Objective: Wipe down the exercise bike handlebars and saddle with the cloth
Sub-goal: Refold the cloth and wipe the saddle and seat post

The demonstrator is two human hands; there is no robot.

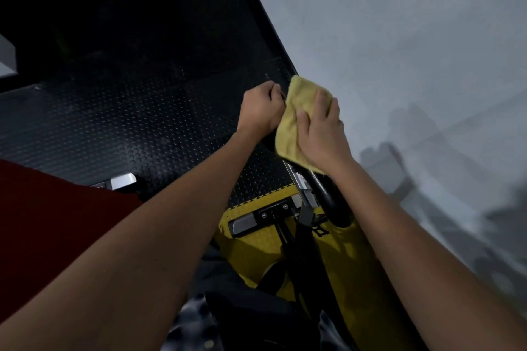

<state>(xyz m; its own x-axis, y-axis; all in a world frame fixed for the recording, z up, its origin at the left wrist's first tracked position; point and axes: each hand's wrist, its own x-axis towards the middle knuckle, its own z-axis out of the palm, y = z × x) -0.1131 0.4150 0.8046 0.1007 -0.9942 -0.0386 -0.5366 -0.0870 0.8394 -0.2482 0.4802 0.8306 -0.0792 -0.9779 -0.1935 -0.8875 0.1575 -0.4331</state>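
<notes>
A yellow cloth (293, 122) is wrapped over the upper part of the bike's black handlebar (330, 196), which runs down toward the yellow frame (350, 265). My right hand (319, 128) grips the cloth around the bar. My left hand (261, 111) is curled just left of the cloth, apparently on a dark part of the bar that is hard to make out. The saddle is not in view.
A grey wall (399, 51) rises close on the right. Black studded rubber flooring (128, 128) covers the left and back. The bike's silver base foot (245, 224) and a metal bracket (299, 182) lie below my hands. Red fabric (42, 222) fills the lower left.
</notes>
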